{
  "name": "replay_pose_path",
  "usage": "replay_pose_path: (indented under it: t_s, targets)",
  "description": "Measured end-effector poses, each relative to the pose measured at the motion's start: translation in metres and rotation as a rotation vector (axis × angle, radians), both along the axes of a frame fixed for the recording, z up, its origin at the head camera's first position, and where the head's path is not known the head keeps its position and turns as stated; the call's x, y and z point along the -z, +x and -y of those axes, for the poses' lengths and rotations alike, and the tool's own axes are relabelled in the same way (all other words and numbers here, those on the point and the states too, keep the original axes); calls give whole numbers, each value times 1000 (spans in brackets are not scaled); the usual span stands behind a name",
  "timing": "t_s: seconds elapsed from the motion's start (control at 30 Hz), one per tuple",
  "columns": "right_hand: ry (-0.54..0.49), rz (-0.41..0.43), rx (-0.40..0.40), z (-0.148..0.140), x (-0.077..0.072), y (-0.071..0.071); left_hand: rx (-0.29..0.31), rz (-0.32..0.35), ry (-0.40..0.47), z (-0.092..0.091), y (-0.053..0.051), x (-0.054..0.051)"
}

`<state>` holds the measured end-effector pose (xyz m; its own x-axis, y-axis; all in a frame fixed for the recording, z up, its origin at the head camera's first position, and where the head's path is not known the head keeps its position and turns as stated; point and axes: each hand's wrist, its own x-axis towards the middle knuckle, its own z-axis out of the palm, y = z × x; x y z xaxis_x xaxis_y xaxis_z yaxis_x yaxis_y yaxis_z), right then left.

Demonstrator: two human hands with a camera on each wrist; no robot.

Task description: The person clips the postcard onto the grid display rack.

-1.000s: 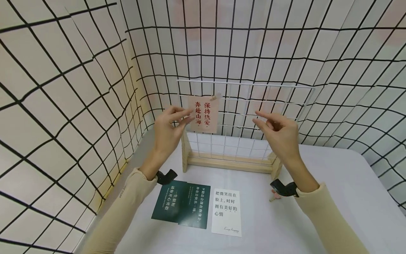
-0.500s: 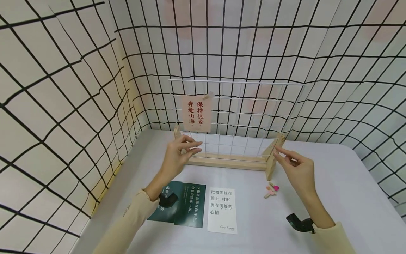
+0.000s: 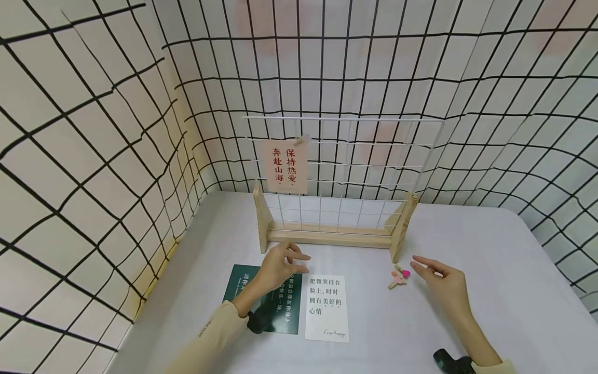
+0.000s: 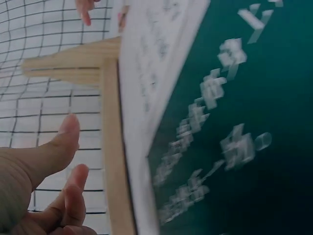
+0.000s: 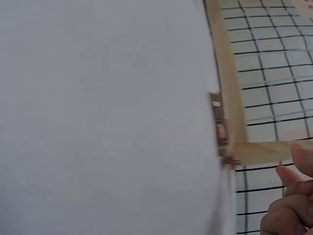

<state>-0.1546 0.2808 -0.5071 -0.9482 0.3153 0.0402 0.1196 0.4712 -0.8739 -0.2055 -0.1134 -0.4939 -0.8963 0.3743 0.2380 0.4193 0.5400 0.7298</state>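
The head view takes in the white wall [image 3: 355, 57] with its black grid, and below it the pale counter [image 3: 383, 317], cut off at the bottom edge. On the counter stands the white wire rack [image 3: 343, 119] in its wooden base [image 3: 329, 238]. Both hands have come down from the rack's height since a second ago. The left hand [image 3: 279, 266] is now over the green cards, its fingertips near the white card's top edge; its grip is apart, thumb and forefinger holding nothing, though whether it touches a card I cannot tell. The right hand [image 3: 444, 285] is at the right, its grip slightly parted and bare, fingertips just beside the clips. Of the two overlapping cards, the left green card [image 3: 236, 283] and the right green card [image 3: 286, 311] are partly hidden by the left hand and wrist, where a second ago they lay almost wholly in sight; in the left wrist view the green lettering is smeared. The white card [image 3: 327, 309] lies just beside them. The pink card [image 3: 286, 169] hangs on the rack as before, under a small clip [image 3: 300, 141]. The loose clips [image 3: 398, 277], mostly covered a second ago, show as a small heap near the base's right foot, blurred in the right wrist view.
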Motion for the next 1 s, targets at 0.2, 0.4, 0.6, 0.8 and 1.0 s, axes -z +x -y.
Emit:
replay_pose_path:
  t_s: [0.2,0.4,0.6,0.8,1.0]
  targets:
    - [-41,95,-36,-3,25,6,20,91,-69,-4,3,21]
    - [-32,112,-18,-4,32,2,-12,104,-105,-5,2,28]
    - [33,76,-44,-1,32,-5,-17,110,-112,-6,2,27]
    - [71,55,-38,3,32,-8,-27,140,-102,-9,4,27]
    - [92,57,-37,3,33,-7,-52,141,-99,-12,7,31]
